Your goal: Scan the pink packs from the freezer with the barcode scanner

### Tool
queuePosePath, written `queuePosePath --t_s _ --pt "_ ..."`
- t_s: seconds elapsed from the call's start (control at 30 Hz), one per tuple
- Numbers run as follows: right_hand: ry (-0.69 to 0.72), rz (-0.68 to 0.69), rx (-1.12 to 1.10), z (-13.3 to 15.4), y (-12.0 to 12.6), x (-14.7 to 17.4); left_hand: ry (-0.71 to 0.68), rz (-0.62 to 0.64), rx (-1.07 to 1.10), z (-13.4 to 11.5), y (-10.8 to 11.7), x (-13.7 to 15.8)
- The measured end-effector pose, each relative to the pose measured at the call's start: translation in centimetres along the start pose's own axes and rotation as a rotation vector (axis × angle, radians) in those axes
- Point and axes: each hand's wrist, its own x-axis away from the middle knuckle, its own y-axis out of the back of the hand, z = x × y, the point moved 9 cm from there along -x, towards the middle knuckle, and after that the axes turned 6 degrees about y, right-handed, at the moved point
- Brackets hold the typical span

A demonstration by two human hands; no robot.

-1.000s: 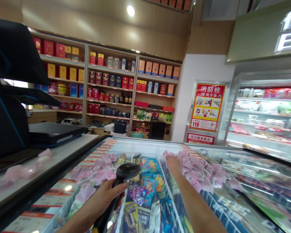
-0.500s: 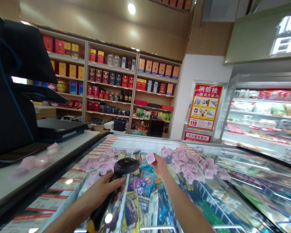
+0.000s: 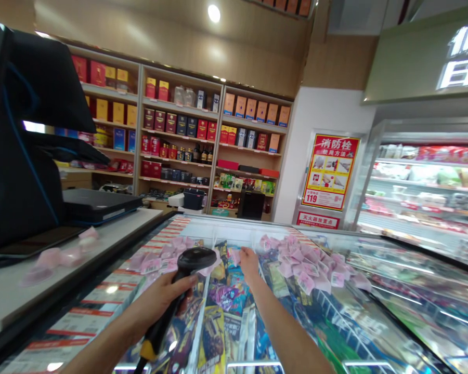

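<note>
A black handheld barcode scanner [image 3: 197,257] with a yellow part near its grip's lower end is wrapped by the fingers of my left hand [image 3: 168,293]. To its right, my right hand [image 3: 250,262] pinches a small pink pack [image 3: 234,256] by its edge, in front of and beside the scanner head. The pack's label is not readable now. Both hands are above the glass-topped freezer [image 3: 218,223]. Similar pink packs lie in a heap on the right [image 3: 306,262] and in a smaller group on the left [image 3: 166,257], partly behind the scanner.
Colourful frozen-treat wrappers [image 3: 230,293] show beneath the glass. At left, a counter [image 3: 8,298] bears a dark checkout terminal [image 3: 27,130] and several pink packs [image 3: 68,255]. Shelves of boxes [image 3: 179,124] stand behind; a lit fridge [image 3: 425,192] is at right.
My right hand has moved slightly left and turned, so the pink pack's barcode label no longer faces me. The scanner in my left hand has shifted a little left and up.
</note>
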Motion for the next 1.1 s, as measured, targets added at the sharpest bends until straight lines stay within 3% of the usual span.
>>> queuePosePath --t_s 0.17,0.3,0.4,0.47,0.53,0.67,0.8,0.9,1.1 --pt "0.049 -0.003 0.203 1.5 -2.2 0.8 0.032 -0.054 0.007 0.4 0.0 -1.4" --pt "0.168 0.142 0.436 3.4 -5.8 2.0 0.027 -0.057 -0.004 0.2 -0.8 -2.1" --pt "0.266 0.29 0.475 4.1 -8.4 2.9 0.005 -0.054 -0.017 -0.4 -1.5 -2.2" --pt "0.311 0.345 0.466 4.3 -8.7 2.8 -0.006 -0.056 -0.015 -0.7 -1.9 -2.2" --pt "0.334 0.294 0.477 4.3 -7.1 1.4 -0.006 -0.057 0.0 -0.8 -2.0 -2.4" --pt "0.34 0.105 0.689 3.6 -0.4 -3.8 0.03 -0.019 0.014 -0.1 -2.2 -3.3" --pt "0.263 0.127 1.091 1.3 4.6 -8.1 0.054 0.0 0.005 0.8 -2.3 -4.3" --pt "0.227 0.17 1.189 -0.1 6.5 -9.5 0.067 0.0 0.002 1.2 -2.4 -4.9" --pt "0.244 0.179 1.117 0.3 8.2 -9.1 0.074 0.036 -0.031 1.4 -2.8 -5.2"
